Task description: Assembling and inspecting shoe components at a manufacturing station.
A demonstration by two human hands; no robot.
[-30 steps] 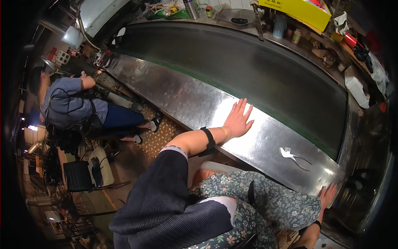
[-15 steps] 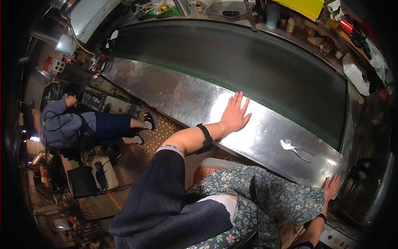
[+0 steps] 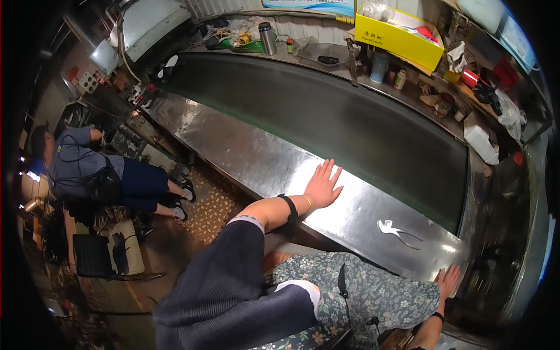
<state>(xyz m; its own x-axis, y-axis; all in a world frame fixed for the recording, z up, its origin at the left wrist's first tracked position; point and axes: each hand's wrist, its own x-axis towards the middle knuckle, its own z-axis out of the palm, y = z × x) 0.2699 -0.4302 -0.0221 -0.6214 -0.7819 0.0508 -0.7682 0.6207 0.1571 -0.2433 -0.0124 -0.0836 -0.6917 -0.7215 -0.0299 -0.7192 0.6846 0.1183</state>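
My left hand [image 3: 322, 186] lies flat with fingers spread on the shiny metal ledge [image 3: 251, 151], its fingertips near the edge of the dark belt [image 3: 326, 108]. Farther right, my right hand [image 3: 448, 281] rests at the ledge's right end, fingers stretched out, holding nothing. Between the two hands lies a pair of metal pincer pliers [image 3: 396, 231], jaws toward the left and handles apart. Neither hand touches it.
Beyond the belt a shelf bears a steel flask [image 3: 267, 39], a yellow box [image 3: 399, 38], a blue cup [image 3: 378, 68] and a white jug [image 3: 481, 140]. At the left a person [image 3: 96, 169] stands near a dark-backed chair [image 3: 92, 255].
The view has tilted up, showing more of the far shelf and wall. Both hands and the pliers keep their places on the ledge.
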